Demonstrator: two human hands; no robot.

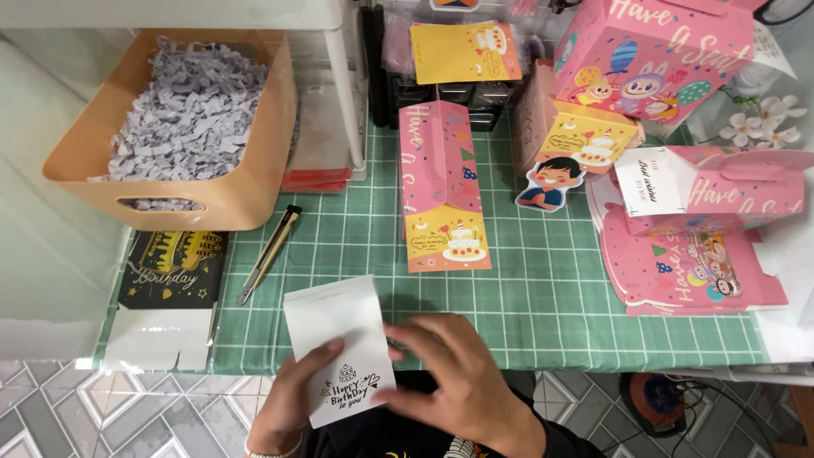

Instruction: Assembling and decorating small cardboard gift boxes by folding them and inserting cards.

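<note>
At the bottom centre of the frame, both hands are holding a small white bag (339,348) printed with black lettering and a cake drawing, flat over the near edge of the tabletop (543,288), which is covered by a green grid mat. The left hand (292,399) is gripping the bag's lower left edge, thumb lying on top and fingers closed around it from beneath. The right hand (449,373) is lying palm down beside the bag, its fingers (398,335) curled and pressing on the bag's right edge; how tightly they are pinching cannot be told.

Doing this well probably means keeping the bag flat and square, steadying it with the left hand while the right works along the edge, without creasing the print.

At the upper left, a tan bin (246,191) is holding grey shredded paper (191,110). A box cutter (270,253) is lying just above the bag, and a black card (174,267) is lying at the left. Pink boxes (687,229), some folded flat, and yellow cards (447,240) are filling the centre and right.
</note>
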